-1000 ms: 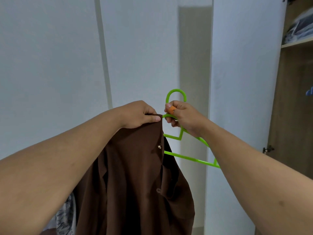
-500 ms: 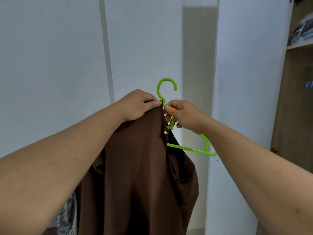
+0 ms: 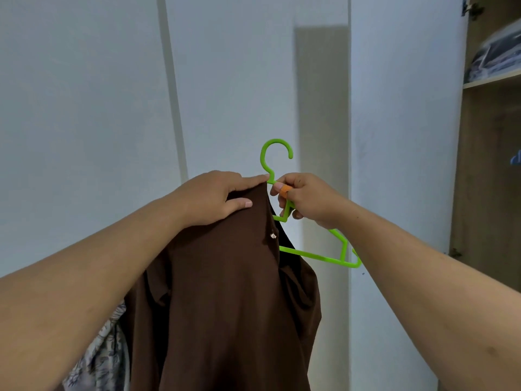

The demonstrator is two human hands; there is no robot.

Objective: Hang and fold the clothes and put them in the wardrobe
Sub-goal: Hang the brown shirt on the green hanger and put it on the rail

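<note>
The shirt [image 3: 225,292] is a plain dark brown, with one small pale, shiny button [image 3: 273,236] near its upper edge. The hanger [image 3: 315,256] beside it is bright lime green. An orange band [image 3: 285,189] wraps one finger just right of the shirt's top. Below and left of the shirt hangs a grey-and-white floral patterned cloth [image 3: 98,359]. The wardrobe door [image 3: 403,165] is white, its interior [image 3: 490,179] wood-brown.

No words, labels, brands or numbers can be read anywhere here: nothing on the brown shirt [image 3: 225,292], nothing on the green hanger [image 3: 315,255], and the things on the wardrobe shelf [image 3: 493,80] at the upper right are too blurred to make out.
</note>
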